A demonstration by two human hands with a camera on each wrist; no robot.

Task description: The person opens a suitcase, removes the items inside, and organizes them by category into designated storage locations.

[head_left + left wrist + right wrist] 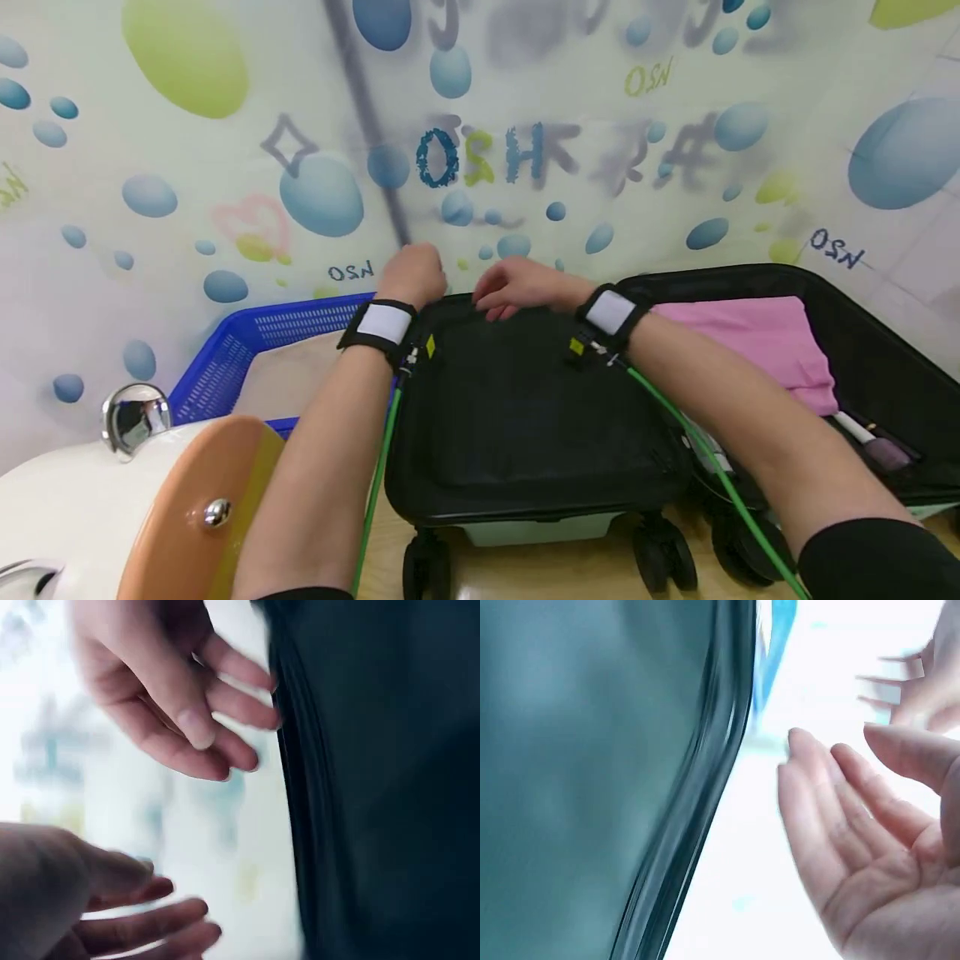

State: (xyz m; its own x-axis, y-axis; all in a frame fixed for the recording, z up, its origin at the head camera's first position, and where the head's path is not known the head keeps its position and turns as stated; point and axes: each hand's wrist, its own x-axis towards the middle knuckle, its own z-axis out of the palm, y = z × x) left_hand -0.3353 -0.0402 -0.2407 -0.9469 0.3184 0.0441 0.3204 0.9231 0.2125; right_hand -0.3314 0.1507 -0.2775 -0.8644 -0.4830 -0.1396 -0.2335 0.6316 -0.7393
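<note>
A suitcase lies spread apart in two halves. Over the far edge of its left half, a black-lined shell (540,408), both hands hover close together. My left hand (412,273) is at that edge's left corner; its relaxed fingers show in the left wrist view (112,907) and hold nothing. To its right is my right hand (517,285), fingers bent slightly and nothing in them, palm visible in the right wrist view (870,855). The suitcase's black rim (682,802) runs beside the fingers. Any contact with the rim is unclear.
At right, the other suitcase half (870,333) holds a folded pink cloth (757,342) and a white-handled brush-like item (855,427). A blue basket (202,375) with a beige cloth (288,375) stands left. Nearer is a white-and-orange rounded fixture (202,492). A patterned wall rises behind.
</note>
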